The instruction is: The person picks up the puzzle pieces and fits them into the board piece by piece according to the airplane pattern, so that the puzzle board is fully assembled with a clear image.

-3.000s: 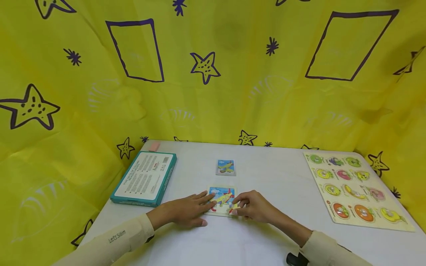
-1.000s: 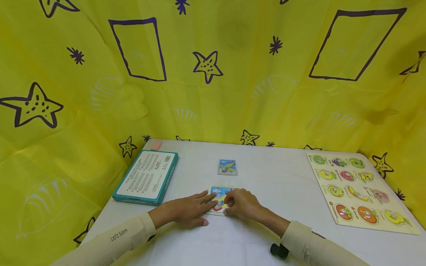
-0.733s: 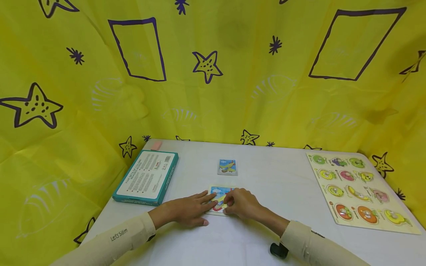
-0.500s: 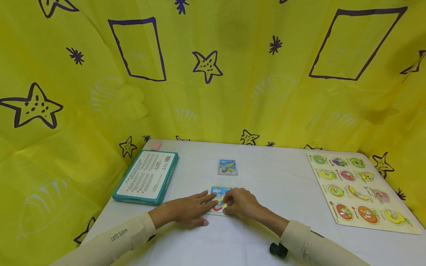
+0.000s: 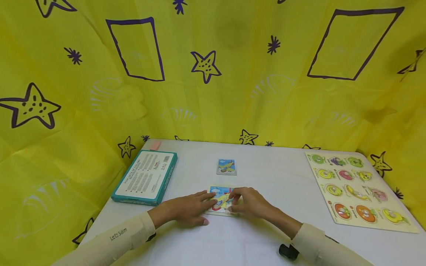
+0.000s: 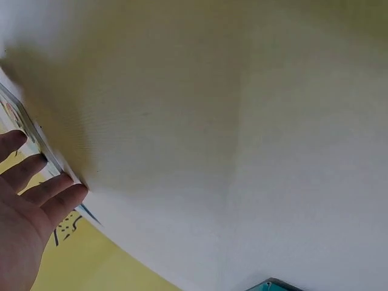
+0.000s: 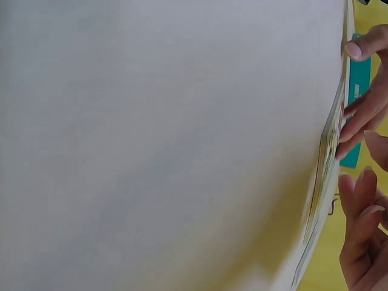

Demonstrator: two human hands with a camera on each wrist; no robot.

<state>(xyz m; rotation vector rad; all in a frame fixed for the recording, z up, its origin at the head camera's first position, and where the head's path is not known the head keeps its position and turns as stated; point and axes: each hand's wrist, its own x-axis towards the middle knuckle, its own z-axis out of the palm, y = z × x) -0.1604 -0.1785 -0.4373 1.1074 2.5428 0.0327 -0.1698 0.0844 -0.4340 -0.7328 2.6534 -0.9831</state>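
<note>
A small jigsaw puzzle point(image 5: 220, 190) of a yellow airplane on blue sky lies in its pale tray on the table. My left hand point(image 5: 189, 210) lies flat with fingers spread, its fingertips resting on the puzzle's left side. At the lower right part of the puzzle is my right hand point(image 5: 251, 202), thumb and index finger bent and parted. In the right wrist view no piece shows between the right hand's fingers point(image 7: 364, 224); they hide part of the picture in the head view. Beyond the puzzle sits a small matching airplane picture point(image 5: 226, 167).
A teal box point(image 5: 144, 177) with a white printed face lies at the left. On the right is a fruit puzzle board point(image 5: 359, 192). A pink block point(image 5: 155, 145) sits at the far left corner of the white table point(image 5: 273, 173). A yellow curtain stands behind.
Three seconds ago my right hand pinched a yellow-and-red puzzle piece at the lower right corner. It moved left over the puzzle, then drew back slightly right with fingers parted. My left hand stayed put.
</note>
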